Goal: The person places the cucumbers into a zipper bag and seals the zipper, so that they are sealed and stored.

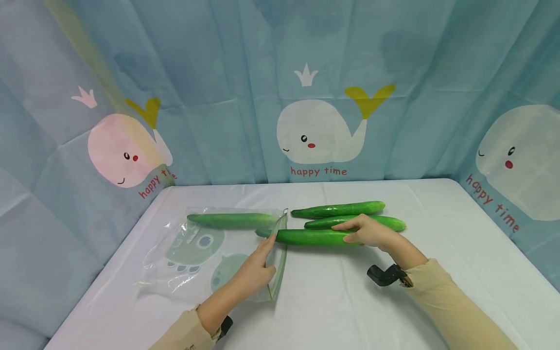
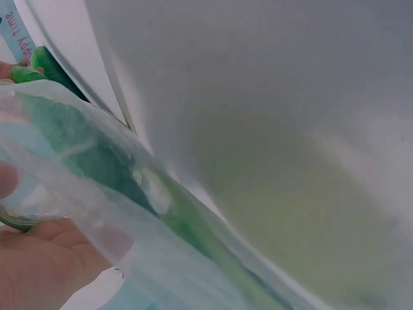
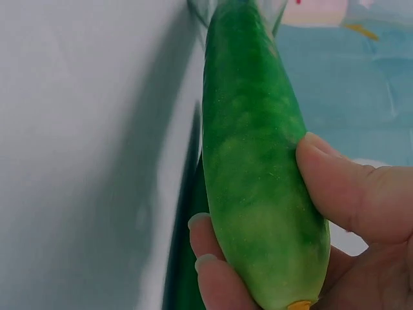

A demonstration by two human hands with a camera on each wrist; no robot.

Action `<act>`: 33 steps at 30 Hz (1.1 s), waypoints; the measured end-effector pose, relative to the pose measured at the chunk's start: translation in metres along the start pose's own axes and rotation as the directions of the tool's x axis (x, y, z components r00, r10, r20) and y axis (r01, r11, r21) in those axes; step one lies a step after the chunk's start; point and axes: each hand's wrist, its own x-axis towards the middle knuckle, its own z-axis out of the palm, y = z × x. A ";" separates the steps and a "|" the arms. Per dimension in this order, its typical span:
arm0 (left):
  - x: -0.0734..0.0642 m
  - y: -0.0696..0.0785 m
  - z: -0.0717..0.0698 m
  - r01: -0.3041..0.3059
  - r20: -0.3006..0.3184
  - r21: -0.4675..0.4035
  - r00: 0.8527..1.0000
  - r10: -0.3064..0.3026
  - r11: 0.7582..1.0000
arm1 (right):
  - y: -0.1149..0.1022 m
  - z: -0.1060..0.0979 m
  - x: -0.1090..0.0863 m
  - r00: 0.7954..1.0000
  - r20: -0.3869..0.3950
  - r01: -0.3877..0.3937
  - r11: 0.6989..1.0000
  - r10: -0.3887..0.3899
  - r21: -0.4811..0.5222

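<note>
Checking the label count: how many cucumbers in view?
4: a bagged cucumber inside the clear bag; a held cucumber in the right hand, narrow end inside the bag; a middle cucumber and far cucumber beyond it. None seem hidden.

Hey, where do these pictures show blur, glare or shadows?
Head view: mostly sharp, small glints on the clear bag; left wrist view: hazy, with a blurred pale area at right; right wrist view: the held cucumber fairly sharp, a broad soft shadow across the white cloth.
</note>
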 end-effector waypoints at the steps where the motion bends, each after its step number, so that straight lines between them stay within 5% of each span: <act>1: 0.000 0.000 0.000 0.001 0.000 -0.003 1.000 -0.001 1.000 | -0.001 0.001 0.001 1.000 0.003 0.002 1.000 -0.002 0.006; 33: -0.001 0.002 0.000 -0.009 0.000 -0.012 1.000 0.009 1.000 | -0.007 0.036 0.037 0.994 -0.059 -0.082 0.986 0.091 0.146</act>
